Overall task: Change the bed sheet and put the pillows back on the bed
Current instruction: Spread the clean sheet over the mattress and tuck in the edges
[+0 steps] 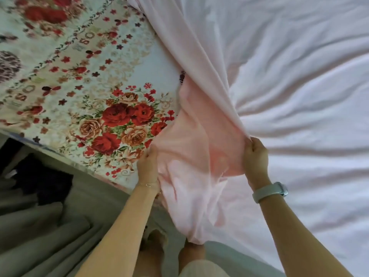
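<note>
One pink sheet lies spread and wrinkled over the right part of the bed, and its near edge is gathered into a bunch that hangs off the bed's near side between two hands. The bunched fold runs as a long ridge from the far top edge of the view down toward the person, so its long axis points roughly away from them and slightly leftward. The right hand is clamped on the ridge, fingers curled round the cloth at its crest. The left hand grips the loose hanging part from the left, fingers partly buried in the fabric (how far they curl cannot be told). One floral cover, printed with red and tan roses, lies bare on the left part of the bed, the pink sheet overlapping its right edge. One pale watch sits on the right wrist, and a thin bracelet on the left. Grey curtain folds hang at lower left, beside the bed.
</note>
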`<state>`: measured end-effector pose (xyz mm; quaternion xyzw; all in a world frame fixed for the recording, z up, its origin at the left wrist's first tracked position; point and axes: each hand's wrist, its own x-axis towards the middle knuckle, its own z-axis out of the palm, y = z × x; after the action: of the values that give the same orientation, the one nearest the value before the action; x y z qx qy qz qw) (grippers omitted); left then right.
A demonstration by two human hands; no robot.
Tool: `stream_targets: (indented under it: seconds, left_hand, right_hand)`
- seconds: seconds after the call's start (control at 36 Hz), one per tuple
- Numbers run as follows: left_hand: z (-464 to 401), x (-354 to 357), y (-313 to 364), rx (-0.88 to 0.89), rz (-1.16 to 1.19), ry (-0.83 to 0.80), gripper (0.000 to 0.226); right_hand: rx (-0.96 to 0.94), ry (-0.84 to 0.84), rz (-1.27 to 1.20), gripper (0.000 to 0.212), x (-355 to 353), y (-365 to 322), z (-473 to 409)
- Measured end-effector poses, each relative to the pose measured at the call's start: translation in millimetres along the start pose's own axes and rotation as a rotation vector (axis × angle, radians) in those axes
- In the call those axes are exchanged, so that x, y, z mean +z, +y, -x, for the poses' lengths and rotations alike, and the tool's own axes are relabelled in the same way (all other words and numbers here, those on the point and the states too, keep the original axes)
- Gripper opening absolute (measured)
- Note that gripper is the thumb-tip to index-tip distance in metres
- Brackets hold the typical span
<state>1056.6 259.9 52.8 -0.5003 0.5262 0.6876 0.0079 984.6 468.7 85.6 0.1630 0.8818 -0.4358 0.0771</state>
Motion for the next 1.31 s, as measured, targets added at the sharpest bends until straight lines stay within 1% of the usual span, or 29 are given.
stream_targets:
  seconds: [0.06,0.08,0.14,0.19,0.25,0.28,0.31,0.33,0.36,0.42,0.44,0.47,0.53,0.56,0.61,0.64,0.69,0.72,0.75,0.81,0.89,0.92,1.0,1.03,1.06,1.11,1.19,1.25,1.31]
  left_hand:
    - [-3.4,-39.8,22.9,0.041,0.158,0.089,0.021]
    - [-5.2,-61.4,33.1,0.042,0.258,0.083,0.021]
    - [-4.5,-102.9,49.2,0.064,0.446,-0.01,0.028]
    - [2.6,-139.5,62.5,0.068,0.591,-0.078,0.038]
    - [13.3,-165.5,69.2,0.07,0.618,-0.177,0.045]
    - [22.5,-178.5,74.3,0.092,0.596,-0.256,0.044]
    - [31.0,-186.4,78.6,0.111,0.535,-0.325,0.04]
    - [39.6,-192.1,84.1,0.124,0.458,-0.388,0.035]
    - [45.3,-202.3,88.2,0.145,0.375,-0.447,0.03]
    - [54.1,-219.8,95.0,0.188,0.22,-0.551,0.037]
    - [56.8,-227.7,97.5,0.193,0.17,-0.586,0.044]
    - [57.8,-236.9,98.8,0.185,0.143,-0.625,0.048]
    - [56.9,-253.6,100.8,0.167,0.11,-0.675,0.049]
    - [55.5,-259.5,102.1,0.156,0.086,-0.67,0.047]
    - [47.1,-268.0,102.9,0.114,0.039,-0.555,0.033]
    - [39.0,-270.6,101.5,0.073,0.03,-0.452,0.024]
    - [17.9,-272.0,97.3,-0.014,0.069,-0.265,0.025]
    - [6.8,-269.9,97.2,-0.05,0.107,-0.221,0.026]
    - [-3.0,-265.2,98.4,-0.084,0.143,-0.213,0.029]
    - [-19.3,-249.9,102.6,-0.138,0.169,-0.258,0.038]
    - [-30.3,-212.3,117.3,-0.166,0.209,-0.393,0.034]
    - [-34.9,-200.3,120.7,-0.178,0.236,-0.42,0.036]
    - [-45.4,-172.3,125.2,-0.208,0.224,-0.47,0.059]
    - [-47.5,-165.5,125.9,-0.211,0.189,-0.495,0.065]
    - [-48.3,-159.1,126.7,-0.21,0.165,-0.507,0.066]
    - [-52.3,-149.2,125.3,-0.195,0.08,-0.421,0.058]
    - [-58.5,-143.1,117.4,-0.138,-0.174,-0.27,0.051]
    - [-68.8,-142.0,104.9,-0.109,-0.288,-0.267,0.048]
    - [-72.7,-143.4,93.3,-0.143,-0.378,-0.279,0.047]
  right_hand:
    - [-0.004,-0.067,0.078,0.022,15.3,-10.5,9.9]
    - [-0.012,-0.101,0.127,0.026,24.8,-16.8,15.3]
    - [-0.062,-0.156,0.188,0.035,45.5,-33.7,27.8]
    - [-0.193,-0.192,0.153,0.038,68.0,-56.0,42.3]
    - [-0.35,-0.223,0.083,0.038,89.1,-84.1,55.1]
    - [-0.399,-0.259,0.049,0.039,103.9,-101.8,63.1]
    - [-0.404,-0.315,0.02,0.043,116.0,-117.9,69.8]
    - [-0.351,-0.401,-0.029,0.05,129.2,-133.7,75.4]
    - [-0.242,-0.523,-0.111,0.059,145.4,-150.6,82.4]
    - [0.016,-0.744,-0.243,0.073,173.8,-179.6,98.8]
    - [0.086,-0.801,-0.273,0.075,187.1,-189.2,106.7]
    - [0.122,-0.81,-0.29,0.069,200.1,-195.1,113.6]
    - [0.125,-0.719,-0.254,0.045,218.8,-201.7,126.0]
    - [0.093,-0.673,-0.22,0.035,225.7,-203.1,130.2]
    - [-0.002,-0.655,-0.164,0.018,229.1,-205.7,138.5]
    - [-0.042,-0.67,-0.133,0.015,226.6,-206.7,142.0]
    - [-0.096,-0.725,-0.075,0.022,219.3,-205.4,145.2]
    - [-0.121,-0.745,-0.066,0.025,214.0,-204.8,145.9]
    - [-0.141,-0.764,-0.06,0.026,208.1,-204.9,146.2]
    - [-0.166,-0.805,-0.072,0.022,198.9,-204.7,145.6]
    - [-0.167,-0.821,-0.097,0.022,188.1,-202.8,142.7]
    - [-0.162,-0.818,-0.101,0.023,184.5,-202.8,141.8]
    - [-0.151,-0.792,-0.129,0.028,174.8,-203.4,140.4]
    - [-0.147,-0.785,-0.134,0.031,171.7,-203.2,139.9]
    - [-0.143,-0.78,-0.142,0.032,168.4,-203.1,139.2]
    - [-0.139,-0.775,-0.155,0.029,161.3,-202.9,138.5]
    - [-0.145,-0.768,-0.174,0.028,153.6,-197.8,136.6]
    - [-0.139,-0.746,-0.205,0.026,150.0,-194.8,136.8]
    - [-0.102,-0.715,-0.259,0.024,147.8,-189.6,136.6]
